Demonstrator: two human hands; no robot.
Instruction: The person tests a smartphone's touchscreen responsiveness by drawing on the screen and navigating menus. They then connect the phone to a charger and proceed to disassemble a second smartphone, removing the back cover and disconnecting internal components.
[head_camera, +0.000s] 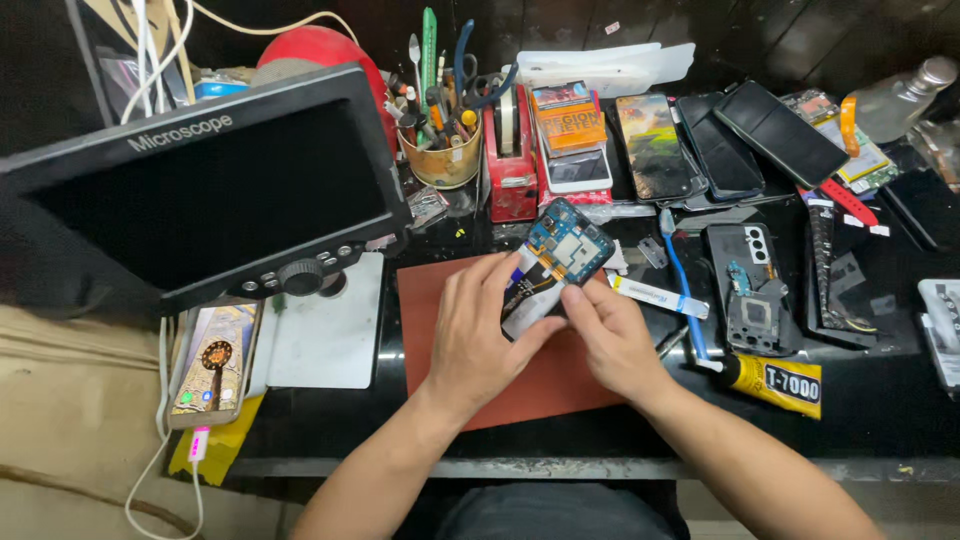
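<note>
While the left hand (480, 335) grips the opened phone (552, 265), the right hand (615, 340) pinches its edge.

Black monitor (200, 190) tilted at left over white base plate (325, 325). Charging phone (212, 362) lit below it. Tool cup (445, 155) beside red tape dispenser (510, 160). Row of phones (700, 140) along back. Blue toothbrush (685, 290), glue tube (775, 380) at right on table (860, 420).

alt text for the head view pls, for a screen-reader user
Both hands, left hand and right hand, hold an opened phone with its blue circuit board exposed, above a red mat on a cluttered black workbench. A microscope monitor stands at left.
</note>
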